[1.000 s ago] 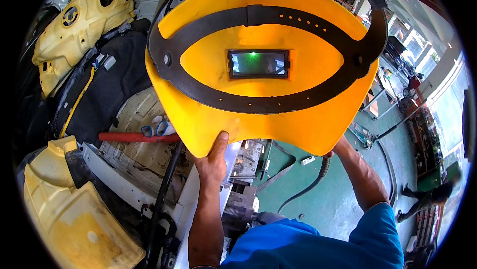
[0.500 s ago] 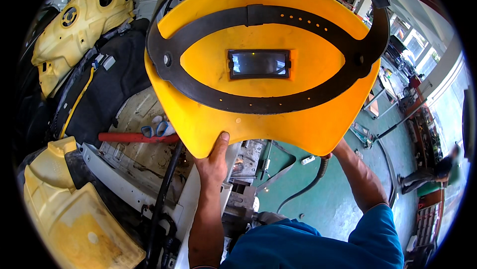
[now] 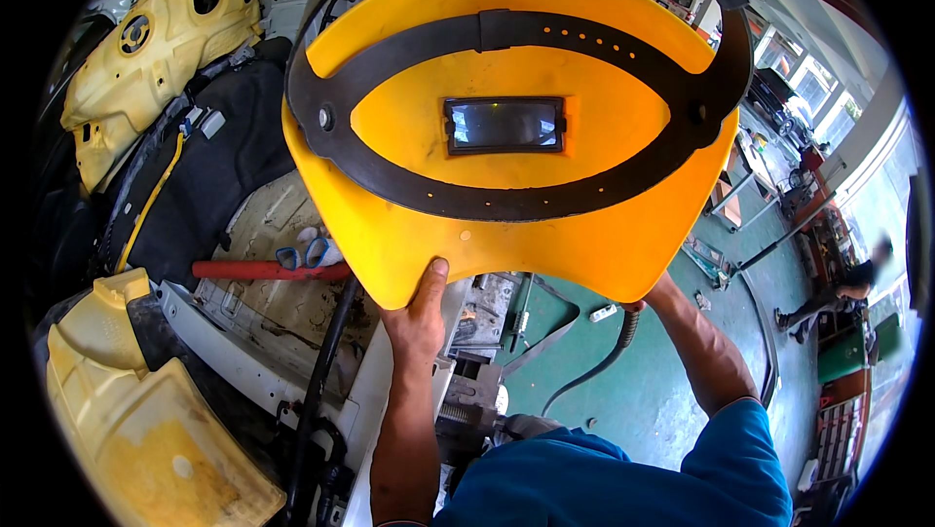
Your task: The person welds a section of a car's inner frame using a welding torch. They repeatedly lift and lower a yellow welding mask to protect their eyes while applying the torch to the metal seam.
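Observation:
A yellow welding mask (image 3: 555, 254), its inside facing me, fills the upper middle. It has a black head strap (image 3: 419, 198) and a small dark viewing window (image 3: 504, 126). My left hand (image 3: 417, 327) grips its lower left corner, thumb on the inner face and fingers hidden behind. My right hand (image 3: 662, 293) is at the lower right corner, mostly hidden behind the mask. A dark ribbed hose (image 3: 621, 337) runs up into this hand and hangs in a curve toward the floor. Whatever lies at the hose's upper end is out of sight.
A stripped car body with a white sill (image 3: 224, 347) and yellow foam panels (image 3: 161, 405) is at left. A red tube (image 3: 253, 270), white-and-blue gloves (image 3: 314, 250) and a black bar (image 3: 326, 371) lie there. Another person (image 3: 847, 283) walks at far right, beyond a floor jack (image 3: 709, 259).
The mask's right side and my right hand have shifted slightly left, with the hose. The person at far right has stepped farther away. My left hand keeps its hold.

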`<control>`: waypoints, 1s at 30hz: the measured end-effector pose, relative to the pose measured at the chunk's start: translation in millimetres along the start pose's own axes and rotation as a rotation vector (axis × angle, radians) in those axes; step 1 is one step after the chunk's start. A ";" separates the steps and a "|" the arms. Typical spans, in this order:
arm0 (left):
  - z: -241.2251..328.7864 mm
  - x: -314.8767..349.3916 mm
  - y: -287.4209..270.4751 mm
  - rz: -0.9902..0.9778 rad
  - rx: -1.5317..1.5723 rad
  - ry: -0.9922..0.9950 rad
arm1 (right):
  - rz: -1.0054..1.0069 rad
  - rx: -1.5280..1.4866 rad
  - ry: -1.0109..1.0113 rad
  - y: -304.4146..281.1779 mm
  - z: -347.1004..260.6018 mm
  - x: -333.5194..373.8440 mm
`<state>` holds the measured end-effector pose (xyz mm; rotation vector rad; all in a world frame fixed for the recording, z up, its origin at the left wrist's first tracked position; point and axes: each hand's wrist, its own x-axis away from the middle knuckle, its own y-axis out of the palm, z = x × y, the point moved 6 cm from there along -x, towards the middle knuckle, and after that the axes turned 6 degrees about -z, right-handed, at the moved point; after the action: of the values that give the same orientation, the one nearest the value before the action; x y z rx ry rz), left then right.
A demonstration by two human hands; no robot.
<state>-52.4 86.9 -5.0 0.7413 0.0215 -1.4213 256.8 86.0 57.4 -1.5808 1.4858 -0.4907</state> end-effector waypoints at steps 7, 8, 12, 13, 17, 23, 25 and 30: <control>5.6 0.2 -3.0 0.015 -0.006 -0.004 | -0.025 -0.071 0.058 1.7 -4.3 -3.4; 2.9 0.3 -2.3 0.018 0.015 -0.007 | -0.023 -0.057 0.037 1.4 -0.6 -2.6; -0.9 0.0 0.5 0.010 0.021 0.010 | -0.049 -0.045 0.040 0.9 15.1 1.6; -2.6 -0.2 -0.6 0.004 0.018 0.009 | -0.063 -0.053 0.063 1.7 16.9 2.2; 0.4 -0.5 -2.6 0.009 -0.002 0.004 | -0.065 -0.046 0.029 1.1 8.7 -0.8; -3.2 1.3 -1.2 0.007 -0.017 -0.029 | -0.068 -0.160 0.088 0.2 16.8 2.7; -0.3 1.7 1.2 0.017 0.005 -0.024 | -0.060 -0.178 0.120 0.7 16.2 2.8; -0.1 0.7 -0.7 0.025 0.033 -0.006 | -0.034 -0.111 0.098 -1.1 6.5 -0.3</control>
<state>-52.8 86.4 -5.7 0.7619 -0.0160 -1.4026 262.5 88.2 54.9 -1.6911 1.5863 -0.5195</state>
